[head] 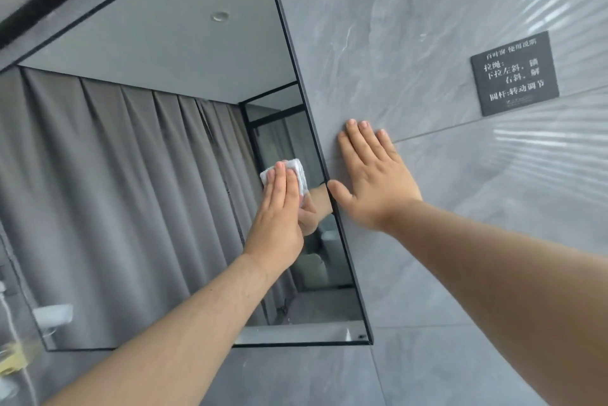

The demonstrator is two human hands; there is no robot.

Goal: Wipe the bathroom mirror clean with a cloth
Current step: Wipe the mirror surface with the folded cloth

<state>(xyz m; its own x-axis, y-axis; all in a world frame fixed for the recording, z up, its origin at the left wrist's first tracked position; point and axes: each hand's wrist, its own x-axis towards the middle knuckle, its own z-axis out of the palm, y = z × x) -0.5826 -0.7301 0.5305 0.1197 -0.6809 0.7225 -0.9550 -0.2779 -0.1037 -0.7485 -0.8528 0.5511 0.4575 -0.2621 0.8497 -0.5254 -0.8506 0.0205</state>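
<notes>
Mirror: wall-mounted and dark-framed, with curtains and a ceiling reflected in it. Cloth: small, white, folded. It lies flat on the glass close to the right edge, roughly at mid-height. It is pressed there by the left hand, fingers straight and together over its lower part; no curl round it is seen. The right hand is laid flat on the grey tile wall just beside the frame, fingers slightly spread, thumb tip at the frame edge. Nothing is held in it.

Risks, as judged:
1. The cloth is kept by flat pressure only, not gripped. On a quick stroke it could be slid out from under the fingers and dropped.
2. The cloth is smaller than the hand. The palm may be dragged over bare glass and smears left in the wiped track.
3. The right thumb sits at the frame. A small shift leftward would put a print on the glass.
4. Weight appears to be partly taken on the wall. Whether the tile is wet cannot be told, but a slip there would jolt both hands.
5. Glass to the left and top lies far from the cloth, so patches could be missed at full reach.

Plaque with printed text: well apart, to the right.
</notes>
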